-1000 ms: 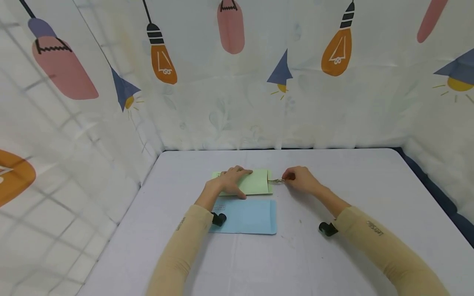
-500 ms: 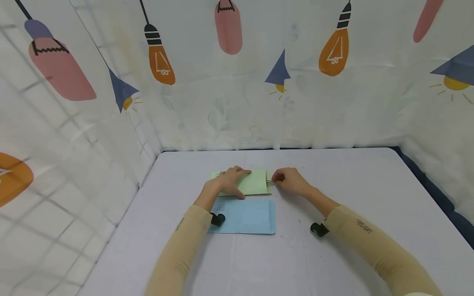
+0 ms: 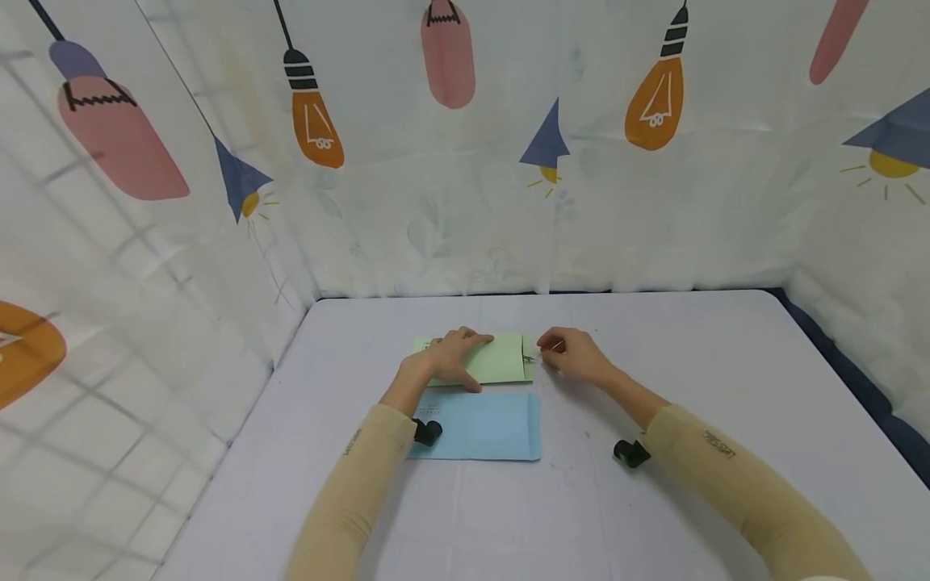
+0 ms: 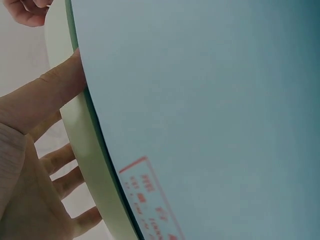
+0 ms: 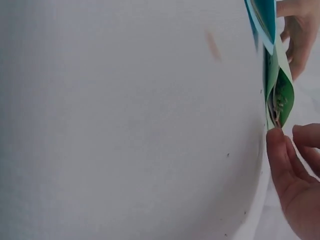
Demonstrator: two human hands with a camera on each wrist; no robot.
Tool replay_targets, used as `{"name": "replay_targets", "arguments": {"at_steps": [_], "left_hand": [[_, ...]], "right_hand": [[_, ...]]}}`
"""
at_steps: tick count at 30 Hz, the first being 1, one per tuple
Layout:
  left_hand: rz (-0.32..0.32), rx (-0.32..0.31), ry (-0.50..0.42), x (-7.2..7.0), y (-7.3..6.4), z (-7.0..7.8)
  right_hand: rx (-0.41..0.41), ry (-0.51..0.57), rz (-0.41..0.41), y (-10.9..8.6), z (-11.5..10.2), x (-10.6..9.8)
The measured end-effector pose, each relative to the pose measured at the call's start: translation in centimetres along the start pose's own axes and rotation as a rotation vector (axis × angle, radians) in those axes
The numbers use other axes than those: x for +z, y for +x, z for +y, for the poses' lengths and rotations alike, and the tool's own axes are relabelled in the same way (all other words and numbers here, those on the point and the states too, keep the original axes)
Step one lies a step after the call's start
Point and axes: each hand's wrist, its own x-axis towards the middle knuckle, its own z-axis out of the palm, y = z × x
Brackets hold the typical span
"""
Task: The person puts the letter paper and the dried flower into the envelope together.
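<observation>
A light green envelope [image 3: 498,359] lies on the white-covered table above a pale blue envelope [image 3: 483,428]. My left hand [image 3: 458,355] rests spread over the green envelope, with the thumb near its lower edge. In the right wrist view the green mouth bulges wide, and a bunch of thin, brownish, stem-like strands [image 5: 278,105] sits in it. The strand ends stick out slightly. My right hand [image 3: 574,353] is just right of this mouth, one fingertip [image 5: 275,134] right at the strand ends and another finger raised apart from it. The rest of the bunch is hidden inside.
The white tablecloth [image 3: 581,500] carries a few small dark specks. Red printing [image 4: 150,192] marks the blue envelope in the left wrist view. A patterned curtain [image 3: 465,226] closes off the table's back and sides. Black wrist cameras [image 3: 630,453] hang beneath the sleeves.
My right hand has moved left to the green envelope's mouth, and the strands have slid farther in. Its fingers have since parted slightly. My left hand has stayed on the envelope.
</observation>
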Motion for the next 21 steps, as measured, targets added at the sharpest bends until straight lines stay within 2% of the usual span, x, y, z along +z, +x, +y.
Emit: {"name": "replay_targets", "arguments": {"at_steps": [5,11,21], "left_hand": [[0.005,0.006,-0.007,-0.1,-0.1,0.1],[0.002,0.0,-0.007,0.0,0.0,0.1],[0.006,-0.004,-0.015,0.1,-0.1,0.0]], "right_hand": [[0.077,0.044,-0.024,-0.3,-0.1,0.0],[0.023,-0.043,-0.029,-0.1,-0.5,0.7],[0.016,-0.065,-0.002,0.5,-0.8,1.8]]}}
